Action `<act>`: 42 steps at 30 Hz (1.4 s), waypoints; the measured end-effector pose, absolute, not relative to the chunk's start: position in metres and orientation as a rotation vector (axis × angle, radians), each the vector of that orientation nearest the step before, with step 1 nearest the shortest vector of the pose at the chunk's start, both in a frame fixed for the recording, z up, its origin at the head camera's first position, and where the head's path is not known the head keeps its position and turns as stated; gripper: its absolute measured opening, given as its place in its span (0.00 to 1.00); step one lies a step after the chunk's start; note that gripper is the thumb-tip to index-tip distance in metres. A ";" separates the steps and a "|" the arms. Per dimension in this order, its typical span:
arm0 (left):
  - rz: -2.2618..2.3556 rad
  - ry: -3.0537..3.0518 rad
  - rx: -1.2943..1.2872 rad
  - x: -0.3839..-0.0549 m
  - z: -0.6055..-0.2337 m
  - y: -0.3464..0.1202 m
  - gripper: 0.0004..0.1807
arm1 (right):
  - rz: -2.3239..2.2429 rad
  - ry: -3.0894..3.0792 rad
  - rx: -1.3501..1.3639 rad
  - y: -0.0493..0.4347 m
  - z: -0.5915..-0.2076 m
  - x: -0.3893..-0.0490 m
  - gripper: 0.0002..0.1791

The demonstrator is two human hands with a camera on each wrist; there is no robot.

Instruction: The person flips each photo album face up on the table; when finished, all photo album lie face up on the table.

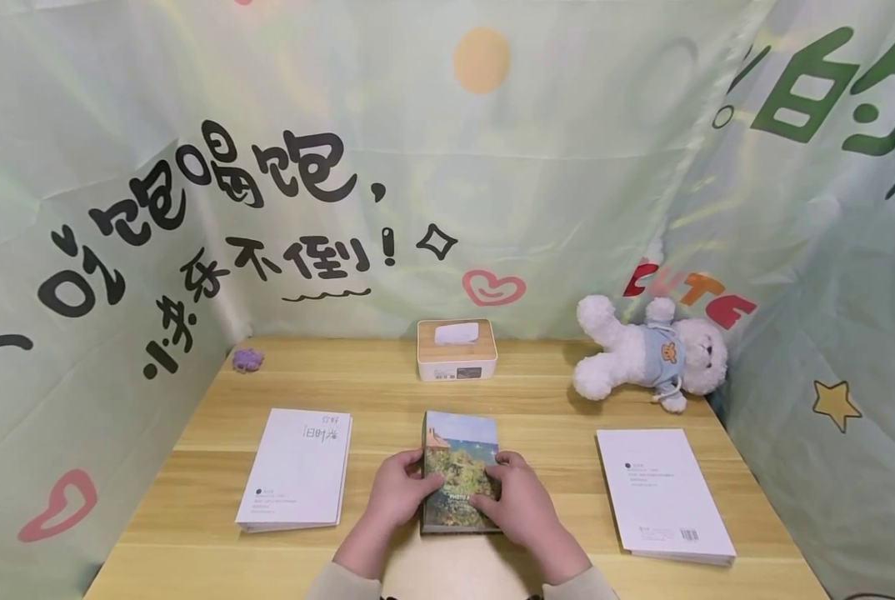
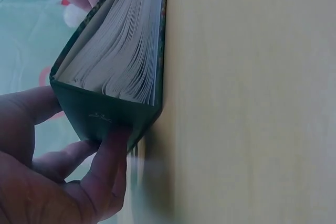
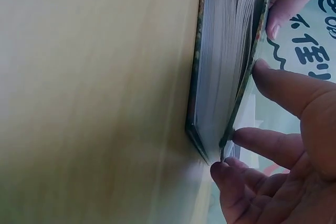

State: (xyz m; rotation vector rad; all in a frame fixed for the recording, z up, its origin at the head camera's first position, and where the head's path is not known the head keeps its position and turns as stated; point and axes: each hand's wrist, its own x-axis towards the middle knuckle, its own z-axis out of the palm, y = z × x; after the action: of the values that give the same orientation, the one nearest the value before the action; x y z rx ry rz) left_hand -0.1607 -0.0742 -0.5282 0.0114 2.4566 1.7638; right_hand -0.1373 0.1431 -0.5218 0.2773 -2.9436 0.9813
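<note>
A thick photo album (image 1: 458,442) with a painted seaside garden on its cover lies at the front middle of the table. My left hand (image 1: 398,492) grips its left side, thumb over the cover. On the opposite side my right hand (image 1: 526,500) holds the edge, its thumb also on the cover. In the left wrist view, fingers of the left hand (image 2: 68,177) press the dark green spine (image 2: 105,114), and page ends show above it. From the right wrist, the right hand's fingertips (image 3: 260,69) touch the cover by the open page side (image 3: 226,40).
A white book (image 1: 297,467) lies to the left and another white book (image 1: 665,492) to the right. Behind stand a tissue box (image 1: 457,367) and, lying on its side, a white teddy bear (image 1: 650,354). A small purple object (image 1: 248,360) sits at the back left. Printed cloth (image 1: 567,208) encloses the table (image 1: 372,383).
</note>
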 end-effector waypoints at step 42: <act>1.681 2.604 0.352 -0.169 -0.473 0.029 0.27 | 1.071 -2.557 -0.017 0.283 -0.490 -0.120 0.25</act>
State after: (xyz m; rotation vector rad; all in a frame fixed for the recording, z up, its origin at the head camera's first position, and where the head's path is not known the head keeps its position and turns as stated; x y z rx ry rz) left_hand -0.1691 0.0288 -0.4731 0.3521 2.6043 1.6814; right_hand -0.1195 0.2828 -0.4895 -0.0172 -2.5574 1.0715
